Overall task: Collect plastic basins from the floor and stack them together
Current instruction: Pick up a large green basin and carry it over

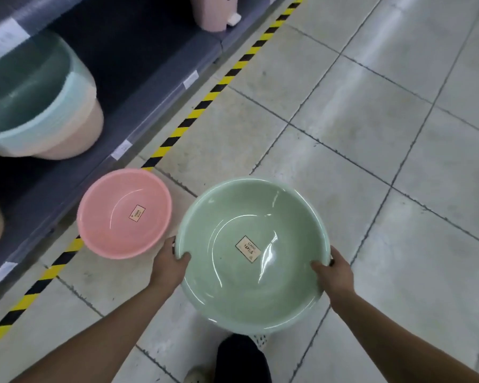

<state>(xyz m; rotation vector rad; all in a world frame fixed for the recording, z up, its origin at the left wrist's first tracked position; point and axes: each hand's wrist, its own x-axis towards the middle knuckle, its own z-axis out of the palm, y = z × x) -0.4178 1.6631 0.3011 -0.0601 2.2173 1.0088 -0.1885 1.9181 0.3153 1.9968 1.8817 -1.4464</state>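
Note:
A large pale green basin (249,217) with a label inside is held above the tiled floor. My left hand (169,264) grips its left rim, thumb inside the bowl. My right hand (335,272) grips its right rim in the same way. A smaller pink basin (116,233) with a label sits upright on the floor to the left, next to the shelf base and partly over the striped tape.
A dark shelf unit (150,64) runs along the left, holding a stack of green and pink basins (39,106). Yellow-black tape (205,98) marks the floor along it. A pink container (210,12) stands on the shelf further back. My shoe (241,357) is below the green basin.

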